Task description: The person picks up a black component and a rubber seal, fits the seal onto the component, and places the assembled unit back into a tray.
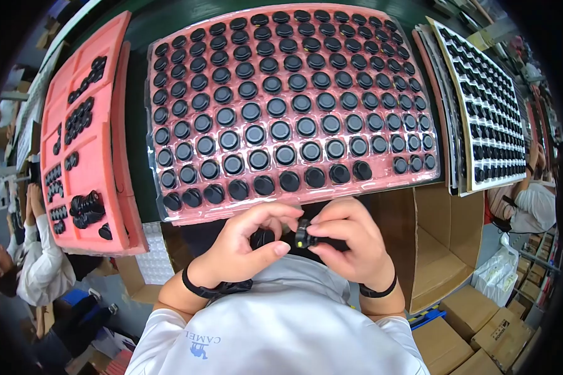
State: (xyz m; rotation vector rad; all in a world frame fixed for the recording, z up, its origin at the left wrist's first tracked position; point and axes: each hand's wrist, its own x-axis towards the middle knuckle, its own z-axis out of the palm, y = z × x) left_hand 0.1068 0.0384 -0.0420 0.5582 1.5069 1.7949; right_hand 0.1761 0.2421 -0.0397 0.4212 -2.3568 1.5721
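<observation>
Right past the near edge of the pink tray [381,185], the right hand [360,244] pinches a small black part [302,234] in front of the shirt [275,319]. The left hand [238,247] curls close; I can't tell if it grips anything. Round black pieces [306,125] sit in the tray on a dark green table [141,125]. An open cardboard box [441,269] stands at the right.

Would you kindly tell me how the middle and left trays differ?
The middle tray looks glossy, the left tray matte. The middle tray seats black parts singly in rows; the left tray has them bunched in groups. The middle tray is nearly full; the left tray shows large bare areas. Both look pink.
</observation>
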